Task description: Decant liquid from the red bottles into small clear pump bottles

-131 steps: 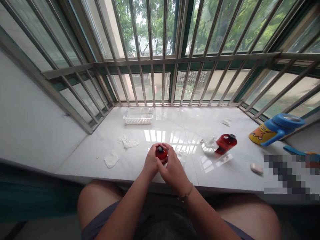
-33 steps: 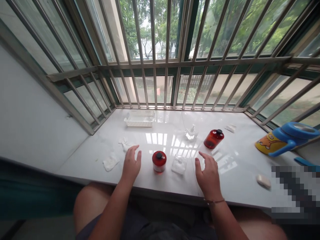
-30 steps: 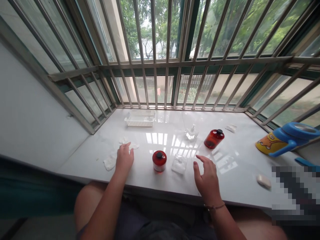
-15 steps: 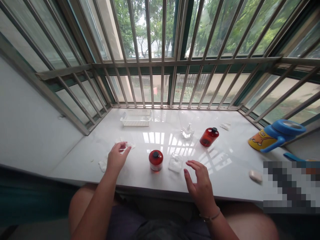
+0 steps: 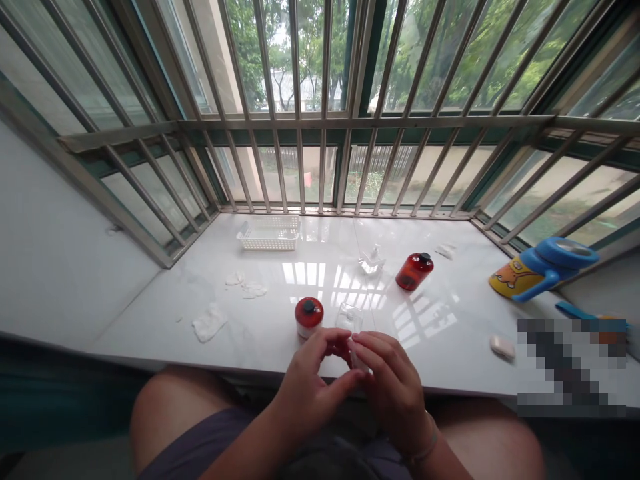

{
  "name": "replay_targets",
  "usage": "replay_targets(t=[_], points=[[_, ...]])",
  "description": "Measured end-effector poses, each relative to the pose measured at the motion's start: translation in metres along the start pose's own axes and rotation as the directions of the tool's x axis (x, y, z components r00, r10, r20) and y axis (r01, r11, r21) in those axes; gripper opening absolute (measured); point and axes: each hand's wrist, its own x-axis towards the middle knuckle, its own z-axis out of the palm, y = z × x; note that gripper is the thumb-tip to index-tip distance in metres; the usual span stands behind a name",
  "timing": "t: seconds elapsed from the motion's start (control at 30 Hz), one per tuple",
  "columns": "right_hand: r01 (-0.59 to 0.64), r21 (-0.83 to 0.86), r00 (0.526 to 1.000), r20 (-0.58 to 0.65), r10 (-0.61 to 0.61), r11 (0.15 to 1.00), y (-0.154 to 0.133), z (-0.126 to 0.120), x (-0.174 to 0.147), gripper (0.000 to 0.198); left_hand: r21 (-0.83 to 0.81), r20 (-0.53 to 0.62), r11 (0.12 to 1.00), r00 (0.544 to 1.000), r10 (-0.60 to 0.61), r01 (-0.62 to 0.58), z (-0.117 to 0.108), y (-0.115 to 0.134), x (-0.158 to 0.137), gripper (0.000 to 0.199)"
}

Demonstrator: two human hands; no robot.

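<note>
My left hand [image 5: 315, 377] and my right hand [image 5: 393, 377] meet fingertip to fingertip over the front edge of the white counter. Pinched between them is a small whitish piece [image 5: 359, 360], mostly covered by the fingers, its kind unclear. Just behind my left hand a red bottle [image 5: 309, 315] with a black cap stands upright, partly hidden by the fingers. A clear square dish [image 5: 349, 316] sits right beyond the fingertips, its near part covered. To the left, crumpled white tissue scraps [image 5: 253, 290] and a larger tissue piece [image 5: 209, 324] lie flat.
Toward the window are a white plastic basket [image 5: 269, 235], a clear pump-topped container [image 5: 371, 261] and a second red bottle [image 5: 415, 271]. At right stand a blue and yellow flask [image 5: 543, 268], a pale soap-like block [image 5: 502, 347] and another tissue [image 5: 445, 251]. Metal bars line the window.
My left hand has left the tissue scraps and moved right to the front centre. My right hand has come slightly inward and closed, and both now meet around the small whitish piece.
</note>
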Motion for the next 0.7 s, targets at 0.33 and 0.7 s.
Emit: replay_targets(t=[0.33, 0.7], points=[[-0.570, 0.073, 0.816, -0.071, 0.574, 0.819, 0.058, 0.020, 0.005, 0.032, 0.695, 0.195, 0.711, 0.980, -0.039, -0.109, 0.018, -0.069, 0.001, 0.057], [-0.606, 0.041, 0.796, 0.035, 0.605, 0.795, 0.070, 0.027, 0.018, 0.038, 0.880, 0.219, 0.463, 0.953, -0.210, -0.100, 0.035, -0.077, 0.019, 0.080]])
